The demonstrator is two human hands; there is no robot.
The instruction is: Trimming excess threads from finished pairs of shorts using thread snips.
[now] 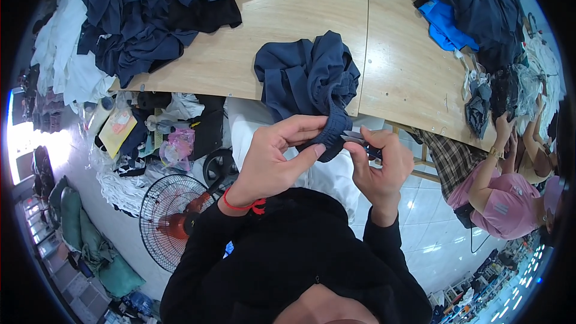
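A navy garment (pixel 300 75) with a gathered, elastic-looking band lies bunched over the table's near edge. My left hand (pixel 270 159) pinches that band between thumb and fingers, holding it up in front of my body. Just to the right, my right hand (pixel 386 162) is closed around small thread snips (pixel 353 138). The blades point left at the band's edge; I cannot tell whether they touch it. Most of the snips' handle is hidden by my fingers.
Dark clothes pile up on the wooden table (pixel 300 0) at far left, with another dark heap (pixel 474 0) and a blue cloth (pixel 443 23) at far right. A standing fan (pixel 174 222) is near my left arm. Two people work at the right edge, one in a pink shirt (pixel 498 195).
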